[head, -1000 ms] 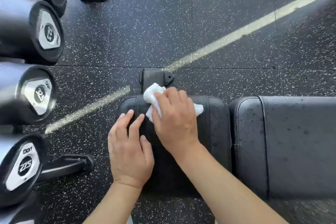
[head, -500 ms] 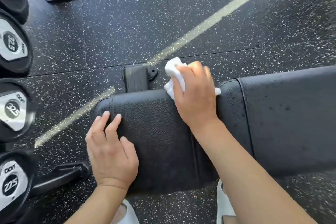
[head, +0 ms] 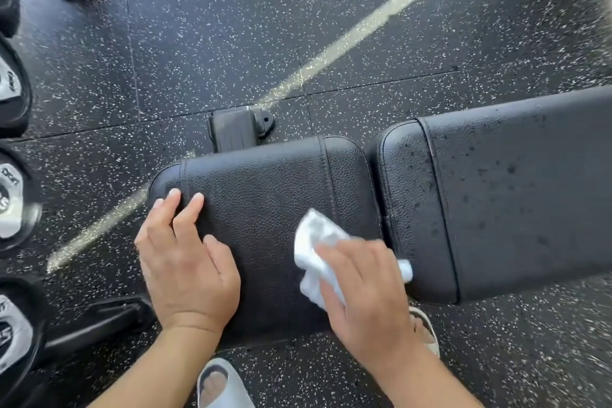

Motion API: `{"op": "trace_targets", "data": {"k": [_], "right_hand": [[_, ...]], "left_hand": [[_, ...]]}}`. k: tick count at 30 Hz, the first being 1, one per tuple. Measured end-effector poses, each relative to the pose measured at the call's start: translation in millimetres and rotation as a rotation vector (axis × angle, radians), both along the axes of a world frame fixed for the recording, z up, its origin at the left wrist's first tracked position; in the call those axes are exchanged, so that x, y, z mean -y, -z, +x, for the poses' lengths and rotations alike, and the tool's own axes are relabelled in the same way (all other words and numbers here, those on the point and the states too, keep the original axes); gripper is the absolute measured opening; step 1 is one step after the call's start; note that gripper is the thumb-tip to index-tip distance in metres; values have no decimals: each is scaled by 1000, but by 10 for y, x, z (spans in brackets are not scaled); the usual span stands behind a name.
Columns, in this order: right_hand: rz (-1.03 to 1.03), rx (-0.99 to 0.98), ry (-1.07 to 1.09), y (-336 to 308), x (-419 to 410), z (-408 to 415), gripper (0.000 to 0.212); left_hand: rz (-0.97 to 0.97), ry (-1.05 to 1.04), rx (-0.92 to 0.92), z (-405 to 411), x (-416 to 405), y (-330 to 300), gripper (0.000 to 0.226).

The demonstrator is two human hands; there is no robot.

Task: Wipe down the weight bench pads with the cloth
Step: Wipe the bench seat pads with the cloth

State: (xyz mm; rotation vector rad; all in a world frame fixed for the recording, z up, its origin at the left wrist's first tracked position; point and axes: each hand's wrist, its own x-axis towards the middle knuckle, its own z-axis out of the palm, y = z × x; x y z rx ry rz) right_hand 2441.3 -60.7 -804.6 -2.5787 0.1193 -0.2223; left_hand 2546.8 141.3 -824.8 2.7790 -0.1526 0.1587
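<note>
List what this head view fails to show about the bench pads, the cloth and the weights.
- Long black back pad: cut off by the right edge.
- Crumpled white cloth: lower part hidden under the right hand and motion-blurred.
- Short black seat pad: near corner hidden under the left hand.
- Black dumbbell ends: cut off by the left edge, markings unreadable.

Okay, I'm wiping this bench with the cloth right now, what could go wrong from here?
1. The long pad is dotted with droplets and looks unwiped; stopping at the seat pad would probably leave it wet.
2. The white cloth is bunched under your right hand, so little of it touches the pad and it may smear.
3. Your left hand rests on the seat pad, so that patch may get missed.
</note>
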Motion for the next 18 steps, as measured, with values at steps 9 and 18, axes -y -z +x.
{"op": "trace_targets", "data": {"k": [9, 18], "right_hand": [[-139, -72, 80, -34, 175, 1825, 20], [-63, 5, -374, 42, 159, 69, 31]], "left_hand": [[19, 2, 0, 24, 9, -35, 54], [-26, -3, -13, 9, 16, -59, 52]]}}
